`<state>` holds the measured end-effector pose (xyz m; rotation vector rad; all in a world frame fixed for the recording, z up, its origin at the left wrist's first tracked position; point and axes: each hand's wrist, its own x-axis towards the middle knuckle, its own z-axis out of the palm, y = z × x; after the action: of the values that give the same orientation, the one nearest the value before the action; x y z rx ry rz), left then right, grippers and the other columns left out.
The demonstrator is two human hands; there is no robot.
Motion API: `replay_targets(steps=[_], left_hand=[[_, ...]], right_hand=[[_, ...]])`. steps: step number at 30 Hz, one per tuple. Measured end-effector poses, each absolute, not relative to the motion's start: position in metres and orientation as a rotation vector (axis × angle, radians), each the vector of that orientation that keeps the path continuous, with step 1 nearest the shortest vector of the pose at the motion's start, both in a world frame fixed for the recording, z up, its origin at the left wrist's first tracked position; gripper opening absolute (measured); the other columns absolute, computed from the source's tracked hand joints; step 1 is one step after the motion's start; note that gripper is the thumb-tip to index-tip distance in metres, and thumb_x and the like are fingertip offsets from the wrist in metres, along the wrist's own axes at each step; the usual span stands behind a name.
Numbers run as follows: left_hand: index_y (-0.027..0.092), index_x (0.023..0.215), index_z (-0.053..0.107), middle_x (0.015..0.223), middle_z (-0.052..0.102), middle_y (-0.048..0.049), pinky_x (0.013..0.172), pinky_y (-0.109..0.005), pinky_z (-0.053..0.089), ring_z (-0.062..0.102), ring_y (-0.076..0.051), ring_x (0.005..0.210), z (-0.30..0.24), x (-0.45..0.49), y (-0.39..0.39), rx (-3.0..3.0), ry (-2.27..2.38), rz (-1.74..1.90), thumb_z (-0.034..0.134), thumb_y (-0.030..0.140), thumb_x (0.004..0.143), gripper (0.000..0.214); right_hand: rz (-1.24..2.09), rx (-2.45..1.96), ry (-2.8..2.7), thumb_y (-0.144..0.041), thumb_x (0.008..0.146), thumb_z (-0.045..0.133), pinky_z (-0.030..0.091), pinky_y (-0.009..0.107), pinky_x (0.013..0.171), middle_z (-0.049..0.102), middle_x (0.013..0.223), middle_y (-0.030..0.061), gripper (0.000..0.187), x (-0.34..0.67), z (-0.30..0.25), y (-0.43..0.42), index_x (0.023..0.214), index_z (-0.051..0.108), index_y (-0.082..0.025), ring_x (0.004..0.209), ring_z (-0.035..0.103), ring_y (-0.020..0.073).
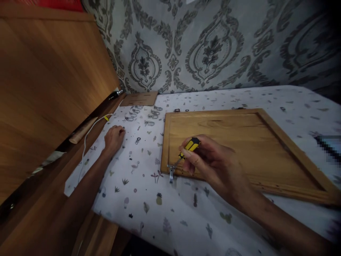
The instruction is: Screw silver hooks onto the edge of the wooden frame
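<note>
My right hand (213, 160) is closed around a yellow and black screwdriver (192, 144). The screwdriver's shaft slants down to a metal hinge (172, 170) at the near left corner of a wooden cabinet door (218, 131), which lies flat. Part of the hinge sticks out past the door's near edge. Off to the left, my left hand (115, 138) rests on the patterned cloth (144, 185), its fingers curled together near the fingertips. Whether something small is in them is hidden. Beyond that hand lie several metal hinges (149, 115) in a loose group.
A flat piece of brown cardboard (140, 99) lies by the patterned wall (173, 46). A white cable (87, 137) with a yellow tag runs along the left edge, beside a tall wooden panel (50, 67). A dark-edged, pixelated object (329, 145) sits at the far right.
</note>
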<state>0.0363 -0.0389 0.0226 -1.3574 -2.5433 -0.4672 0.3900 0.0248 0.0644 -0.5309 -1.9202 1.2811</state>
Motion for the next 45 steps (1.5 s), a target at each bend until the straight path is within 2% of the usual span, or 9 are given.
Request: replay_targets(steps=[9, 18, 24, 31, 35, 39, 45], left_hand=[[0.019, 0.087, 0.068, 0.095, 0.071, -0.0051, 0.082, -0.032, 0.049, 0.065, -0.021, 0.091, 0.018, 0.035, -0.039, -1.342, -2.486, -0.612, 0.059, 0.020, 0.087, 0.009], [0.020, 0.075, 0.064, 0.070, 0.067, -0.0002, 0.072, -0.029, 0.048, 0.062, -0.019, 0.071, 0.028, 0.036, -0.044, -1.406, -2.500, -0.834, 0.059, 0.023, 0.076, 0.006], [0.019, 0.081, 0.066, 0.076, 0.068, 0.0003, 0.067, -0.027, 0.048, 0.058, -0.015, 0.066, 0.031, 0.053, -0.044, -1.594, -2.479, -0.944, 0.059, 0.025, 0.076, 0.011], [0.019, 0.085, 0.070, 0.086, 0.072, -0.0028, 0.073, -0.029, 0.050, 0.062, -0.017, 0.075, 0.038, 0.090, -0.042, -1.914, -2.439, -1.037, 0.058, 0.030, 0.082, 0.017], [0.019, 0.087, 0.070, 0.085, 0.072, -0.0028, 0.071, -0.029, 0.050, 0.061, -0.017, 0.075, 0.039, 0.104, -0.044, -2.023, -2.443, -1.104, 0.059, 0.035, 0.083, 0.020], [0.018, 0.088, 0.069, 0.083, 0.071, -0.0028, 0.069, -0.028, 0.050, 0.061, -0.016, 0.072, 0.041, 0.117, -0.047, -2.120, -2.455, -1.157, 0.061, 0.040, 0.084, 0.024], [0.019, 0.088, 0.069, 0.083, 0.072, -0.0017, 0.074, -0.026, 0.054, 0.066, -0.016, 0.076, 0.053, 0.148, -0.057, -2.379, -2.387, -1.311, 0.067, 0.033, 0.088, 0.014]], right_hand=[[1.236, -0.452, -1.950, -0.038, 0.099, 0.060, 0.053, 0.017, 0.047, 0.063, 0.062, -0.0012, 0.025, 0.390, 0.074, 0.023, 0.083, 0.054, -0.020, 0.051, 0.060, 0.0098], [1.350, -0.472, -1.873, -0.033, 0.097, 0.063, 0.053, 0.018, 0.049, 0.058, 0.066, -0.0033, 0.020, 0.389, 0.076, 0.021, 0.085, 0.055, -0.020, 0.053, 0.061, 0.0089], [1.354, -0.467, -1.860, -0.045, 0.095, 0.067, 0.051, 0.021, 0.047, 0.056, 0.070, -0.0029, 0.031, 0.389, 0.076, 0.022, 0.082, 0.053, -0.021, 0.052, 0.061, 0.0100], [1.342, -0.475, -1.890, -0.042, 0.095, 0.070, 0.050, 0.024, 0.050, 0.057, 0.068, -0.0037, 0.027, 0.391, 0.075, 0.021, 0.085, 0.054, -0.022, 0.054, 0.060, 0.0110], [1.326, -0.528, -1.907, -0.048, 0.095, 0.068, 0.049, 0.025, 0.051, 0.057, 0.065, -0.0031, 0.029, 0.392, 0.077, 0.020, 0.085, 0.056, -0.023, 0.054, 0.058, 0.0124], [1.294, -0.536, -1.924, -0.045, 0.097, 0.064, 0.050, 0.026, 0.053, 0.058, 0.067, -0.0022, 0.025, 0.392, 0.077, 0.020, 0.090, 0.058, -0.022, 0.057, 0.058, 0.0131], [1.300, -0.511, -1.900, -0.043, 0.098, 0.062, 0.049, 0.026, 0.057, 0.057, 0.069, -0.0026, 0.022, 0.393, 0.075, 0.020, 0.094, 0.058, -0.022, 0.060, 0.057, 0.0132]])
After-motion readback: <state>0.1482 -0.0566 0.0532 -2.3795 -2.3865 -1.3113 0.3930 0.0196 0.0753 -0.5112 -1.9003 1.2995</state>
